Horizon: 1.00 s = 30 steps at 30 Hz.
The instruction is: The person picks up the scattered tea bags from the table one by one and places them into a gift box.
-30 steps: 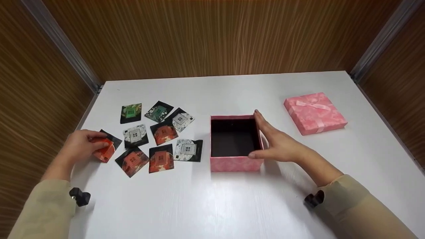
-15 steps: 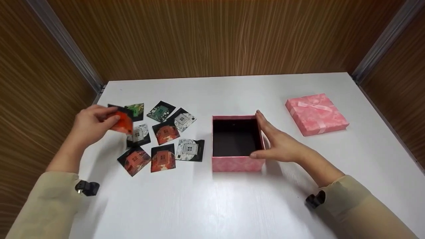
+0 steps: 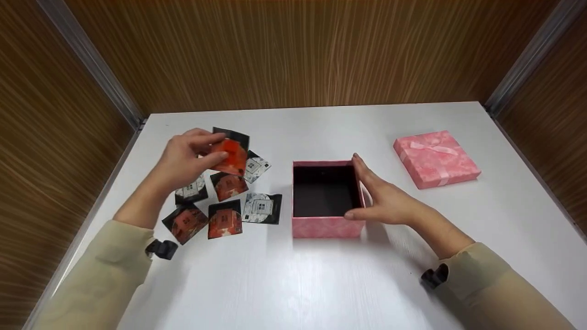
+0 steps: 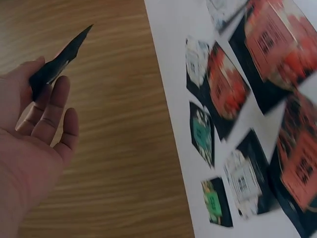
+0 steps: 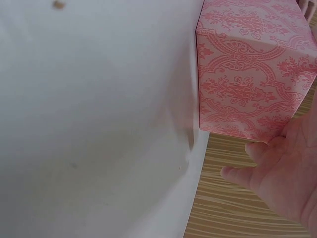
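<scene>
In the head view my left hand (image 3: 190,153) pinches an orange-and-black square sachet (image 3: 236,156) by its left edge, raised above the other sachets. The left wrist view shows that sachet (image 4: 57,67) nearly edge-on between thumb and fingers. Several flat sachets lie below, among them red (image 3: 224,220) and white (image 3: 261,207) ones; the raised hand hides the green ones from the head view. An uncovered pink box (image 3: 325,228) with a dark inside stands right of them. My right hand (image 3: 390,201) holds its right side, thumb at the front corner, fingers toward the back.
A pink lid (image 3: 435,158) with a ribbon bow lies at the right of the white table (image 3: 321,284). Wood-grain panels (image 3: 298,50) rise behind the table and at both sides.
My left hand has lifted the orange sachet off the table at the far left and carried it rightward over the other sachets. The right hand and box have stayed in place.
</scene>
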Tool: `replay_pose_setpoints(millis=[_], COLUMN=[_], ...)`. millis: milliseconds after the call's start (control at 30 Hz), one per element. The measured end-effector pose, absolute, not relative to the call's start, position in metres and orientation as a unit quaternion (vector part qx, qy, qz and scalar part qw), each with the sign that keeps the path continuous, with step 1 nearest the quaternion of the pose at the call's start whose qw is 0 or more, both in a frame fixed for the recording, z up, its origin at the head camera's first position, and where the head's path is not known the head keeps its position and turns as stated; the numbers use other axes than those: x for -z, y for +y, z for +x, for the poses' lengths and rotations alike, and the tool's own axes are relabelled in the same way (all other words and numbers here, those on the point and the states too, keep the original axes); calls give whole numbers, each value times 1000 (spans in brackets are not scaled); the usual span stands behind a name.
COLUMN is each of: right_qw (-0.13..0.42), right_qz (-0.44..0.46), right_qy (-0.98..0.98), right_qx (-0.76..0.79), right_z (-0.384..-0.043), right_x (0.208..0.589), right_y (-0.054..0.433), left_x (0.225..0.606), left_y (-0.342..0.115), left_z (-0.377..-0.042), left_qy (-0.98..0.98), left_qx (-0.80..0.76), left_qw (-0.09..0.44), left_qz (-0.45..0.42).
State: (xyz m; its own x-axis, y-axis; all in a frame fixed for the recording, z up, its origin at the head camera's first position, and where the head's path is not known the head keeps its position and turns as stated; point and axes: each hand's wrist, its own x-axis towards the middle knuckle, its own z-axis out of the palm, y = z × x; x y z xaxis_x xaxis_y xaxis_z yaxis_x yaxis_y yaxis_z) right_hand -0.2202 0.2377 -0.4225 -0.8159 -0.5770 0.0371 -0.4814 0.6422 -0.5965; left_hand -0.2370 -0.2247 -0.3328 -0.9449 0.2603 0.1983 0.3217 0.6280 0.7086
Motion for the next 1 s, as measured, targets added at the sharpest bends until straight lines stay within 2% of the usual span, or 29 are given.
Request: replay_pose_setpoints(millis=[567,1000], right_qw=[75,83], right_qz=[-294,-287], right_qy=[903,904], right_qx=[304,306], right_z=[-222,-222], right_x=[423,422], right_y=[237,235], left_x=[342,363], left_y=[-129,-82], left_z=[-243,-245], left_qy=[-857,-848], left_qx=[454,415], left_qw=[-9,-83], left_qz=[-244,-319])
